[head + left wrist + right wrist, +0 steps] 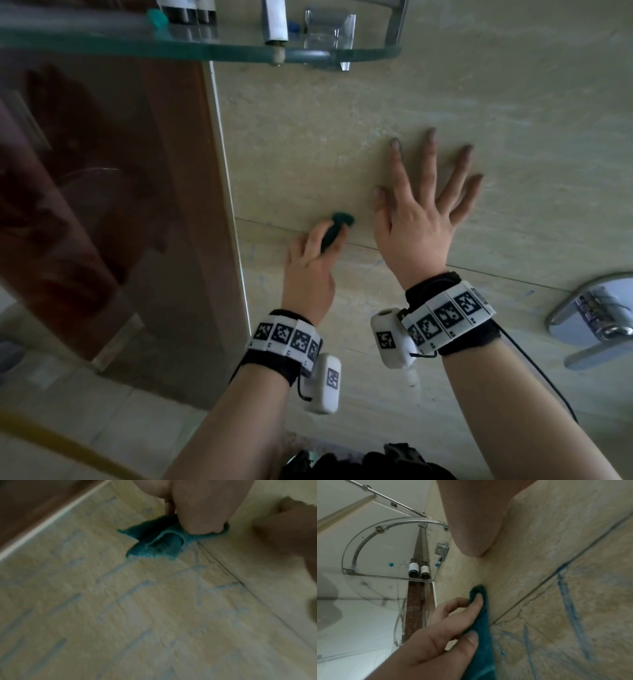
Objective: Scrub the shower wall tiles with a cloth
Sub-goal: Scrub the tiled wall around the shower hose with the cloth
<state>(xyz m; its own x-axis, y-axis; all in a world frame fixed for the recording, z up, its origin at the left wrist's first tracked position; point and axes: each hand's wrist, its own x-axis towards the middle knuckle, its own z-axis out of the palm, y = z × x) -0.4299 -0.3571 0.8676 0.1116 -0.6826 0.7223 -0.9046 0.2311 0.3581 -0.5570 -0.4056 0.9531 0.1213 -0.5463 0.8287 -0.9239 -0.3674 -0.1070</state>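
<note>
From the head view, the left hand (310, 270) has its grip closed around a small dark teal cloth (337, 229) and holds it against the beige wall tiles (342, 137), right at a grout line and near the glass panel edge (227, 192). The right hand (421, 219) lies flat on the wall just beside it, fingers spread wide and straight, holding nothing. A glass shelf (239, 51) with small bottles hangs above, and a chrome tap handle (596, 322) sits low to the right.

The left wrist view is blurred, but it shows the cloth (159, 543) bunched under the fingers (202, 513), its loose corner folded over on the tile. Faint blue marks (130, 592) cross the tile (68, 574) below it.

In the right wrist view, the fingers (467, 608) of the left hand pinch the cloth (482, 635) against the wall, and stronger blue streaks (570, 608) run beside the grout line (556, 574).

The cloth looks soft, light and floppy, so it probably works best wadded up and pressed from behind with the fingertips; a loose edge would likely fold or slip. The tiles are hard and look smooth, perhaps slick if wet.
</note>
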